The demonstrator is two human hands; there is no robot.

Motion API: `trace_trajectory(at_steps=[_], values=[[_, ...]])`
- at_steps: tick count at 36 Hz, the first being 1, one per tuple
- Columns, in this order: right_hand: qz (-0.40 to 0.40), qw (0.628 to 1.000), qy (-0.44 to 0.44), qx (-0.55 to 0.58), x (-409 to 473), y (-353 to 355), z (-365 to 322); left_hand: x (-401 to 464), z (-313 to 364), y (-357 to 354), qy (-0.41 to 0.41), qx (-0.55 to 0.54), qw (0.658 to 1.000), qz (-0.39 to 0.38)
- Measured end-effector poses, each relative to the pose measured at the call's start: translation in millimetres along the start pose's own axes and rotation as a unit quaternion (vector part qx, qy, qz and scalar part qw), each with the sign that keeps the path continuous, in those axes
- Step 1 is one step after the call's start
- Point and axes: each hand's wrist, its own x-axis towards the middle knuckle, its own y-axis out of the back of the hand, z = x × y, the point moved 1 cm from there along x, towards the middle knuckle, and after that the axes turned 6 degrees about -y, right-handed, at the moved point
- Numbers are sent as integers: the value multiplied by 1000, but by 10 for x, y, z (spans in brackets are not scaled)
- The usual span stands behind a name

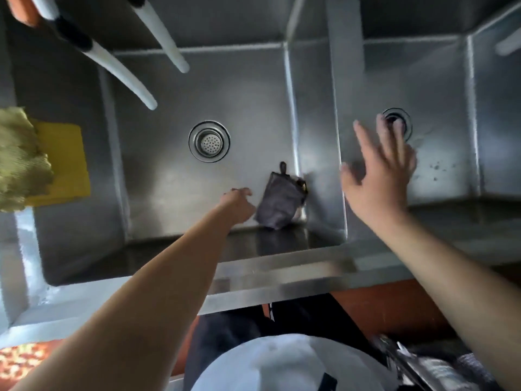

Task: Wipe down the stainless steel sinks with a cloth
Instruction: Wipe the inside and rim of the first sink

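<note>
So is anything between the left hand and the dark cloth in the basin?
Nothing visible. The left hand is down in the left basin, right beside the dark grey cloth lying against the divider wall. The right hand hovers open over the other basin.

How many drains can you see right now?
2. One drain sits mid-floor of the left basin; the other drain is in the right basin, partly covered by the right hand. More could lie outside the frame.
</note>
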Motion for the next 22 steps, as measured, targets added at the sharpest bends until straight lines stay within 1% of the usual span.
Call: trace_trajectory(at_steps=[2,5,7,8,10,12,14,16,18,22], values=[[15,999,-45,15,-41,-15,82,160,231,-103,-31,29,999,-18],[-5,993,-118,31,33,-154,65,379,513,-338,-68,87,993,-31],[4,981,-181,66,163,-247,19,480,634,-526,-78,96,992,-12],[13,977,-198,82,242,-291,-14,516,683,-607,-83,94,992,5],[27,975,-200,96,396,-379,-88,577,772,-746,-93,120,987,51],[38,975,-198,92,494,-454,-149,623,820,-865,-103,180,975,82],[58,972,-210,83,523,-509,-171,671,807,-985,-96,199,974,48],[81,967,-224,85,519,-540,-172,721,758,-1058,-56,188,981,9],[94,965,-226,89,533,-547,-174,762,740,-1066,-43,197,979,19],[98,967,-220,78,551,-509,-204,738,743,-1008,-67,234,969,34]])
